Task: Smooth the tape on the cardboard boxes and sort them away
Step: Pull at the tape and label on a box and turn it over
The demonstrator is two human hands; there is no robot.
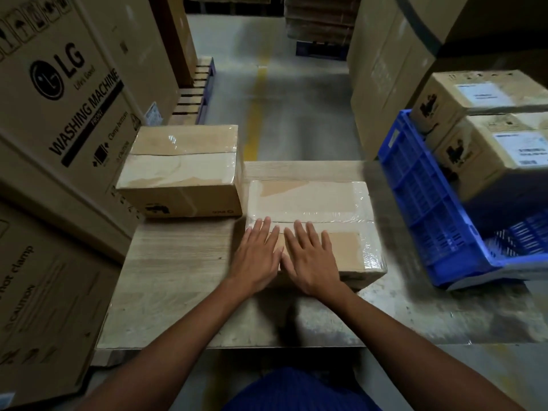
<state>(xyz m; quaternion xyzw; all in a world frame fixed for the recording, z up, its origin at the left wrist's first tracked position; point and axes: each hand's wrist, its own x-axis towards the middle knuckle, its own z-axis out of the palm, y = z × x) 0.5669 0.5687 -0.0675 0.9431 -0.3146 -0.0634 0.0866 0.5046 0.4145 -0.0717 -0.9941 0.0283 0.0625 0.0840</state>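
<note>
A cardboard box (314, 200) with clear tape across its top lies on the wooden table (178, 262), right in front of me. My left hand (257, 256) and my right hand (308, 259) both lie flat on its near half, fingers straight, side by side and touching at the thumbs, fingertips near the centre seam. A second taped cardboard box (181, 170) sits on the table's far left corner, a small gap from the first.
Large washing-machine cartons (59, 99) wall off the left. A tilted blue plastic crate (439, 209) stands on the table's right, with two labelled cartons (486, 123) stacked behind it. Tall cartons (385, 69) and pallets (195, 90) flank a floor aisle beyond.
</note>
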